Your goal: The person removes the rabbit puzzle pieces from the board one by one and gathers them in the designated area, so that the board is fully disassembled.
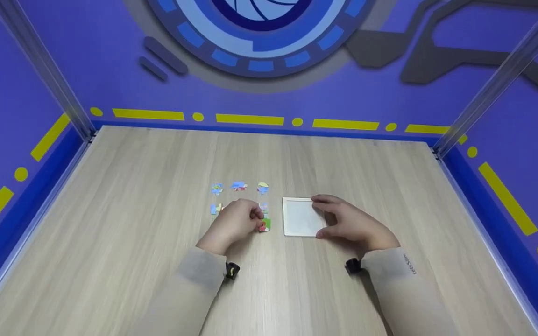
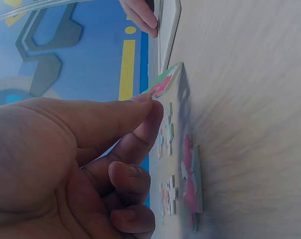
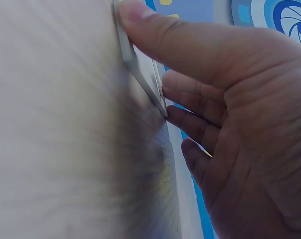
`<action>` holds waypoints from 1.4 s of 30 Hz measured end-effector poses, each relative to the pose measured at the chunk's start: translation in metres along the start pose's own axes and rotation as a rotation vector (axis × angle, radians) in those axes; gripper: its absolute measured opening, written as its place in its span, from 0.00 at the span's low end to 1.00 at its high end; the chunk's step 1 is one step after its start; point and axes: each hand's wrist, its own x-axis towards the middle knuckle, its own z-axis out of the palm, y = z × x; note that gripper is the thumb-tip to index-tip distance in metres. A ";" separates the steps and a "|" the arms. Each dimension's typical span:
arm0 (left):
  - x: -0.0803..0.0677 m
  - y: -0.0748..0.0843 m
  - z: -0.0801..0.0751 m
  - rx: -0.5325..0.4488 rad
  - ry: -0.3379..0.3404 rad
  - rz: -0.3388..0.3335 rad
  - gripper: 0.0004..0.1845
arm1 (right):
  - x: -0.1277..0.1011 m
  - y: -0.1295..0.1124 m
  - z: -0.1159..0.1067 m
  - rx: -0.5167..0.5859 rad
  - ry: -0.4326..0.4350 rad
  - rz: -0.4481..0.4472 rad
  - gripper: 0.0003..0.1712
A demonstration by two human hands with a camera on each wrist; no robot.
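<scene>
My left hand (image 1: 237, 221) pinches a green and red jigsaw puzzle piece (image 1: 265, 226) between thumb and index finger. In the left wrist view that puzzle piece (image 2: 163, 84) is tilted, one edge raised from the table; its other fingers are curled. To the right lies a square, shallow white puzzle tray (image 1: 300, 219) with a raised rim. My right hand (image 1: 355, 224) grips the tray's right part, thumb at the near edge and fingers at the far edge. In the right wrist view the thumb presses on the tray's rim (image 3: 124, 42).
Several loose puzzle pieces lie in rows by the left hand, among them a blue and red one (image 1: 238, 185) and a yellow and blue one (image 1: 263, 188). The left hand hides part of the layout. Blue panels (image 1: 259, 102) enclose the wooden table (image 1: 157, 158) at the back and sides.
</scene>
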 end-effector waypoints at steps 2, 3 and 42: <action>0.000 0.001 0.002 0.024 0.001 0.001 0.02 | 0.000 0.000 -0.001 0.005 -0.002 0.005 0.52; 0.001 0.001 0.003 0.036 0.001 0.000 0.02 | 0.000 0.000 -0.001 0.007 -0.003 0.004 0.52; -0.007 -0.005 -0.003 0.061 0.066 -0.003 0.06 | 0.003 0.000 0.008 0.044 -0.030 -0.019 0.53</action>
